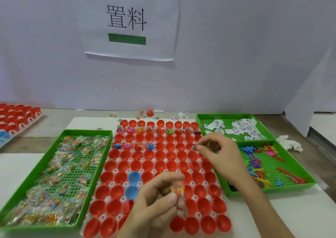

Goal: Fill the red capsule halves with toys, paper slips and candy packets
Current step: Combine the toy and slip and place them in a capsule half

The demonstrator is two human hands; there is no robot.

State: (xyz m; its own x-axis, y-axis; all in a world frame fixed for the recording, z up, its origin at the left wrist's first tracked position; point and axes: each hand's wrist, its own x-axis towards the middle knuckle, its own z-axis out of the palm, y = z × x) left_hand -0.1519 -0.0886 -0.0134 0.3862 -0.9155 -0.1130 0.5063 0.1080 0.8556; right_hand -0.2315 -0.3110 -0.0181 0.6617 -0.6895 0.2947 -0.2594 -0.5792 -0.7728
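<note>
A white holder (116,170) carries many red capsule halves (160,165) and two blue halves (134,177). Several halves in the far rows hold small toys, slips and packets. My left hand (160,199) hovers over the near rows and pinches clear candy packets (179,190) with coloured candy. My right hand (218,150) is over the holder's right side, its fingertips pinching a white paper slip (195,145); something green shows under the fingers. Candy packets fill the left green tray (60,176). Paper slips lie in the far right green tray (241,128). Plastic toys lie in the near right tray (272,163).
Another holder of red halves (16,117) stands at the far left. A loose red capsule half (149,113), stray packets and slips lie behind the main holder. A crumpled white tissue (289,143) sits right of the trays. A white partition with a printed sign (127,23) rises behind.
</note>
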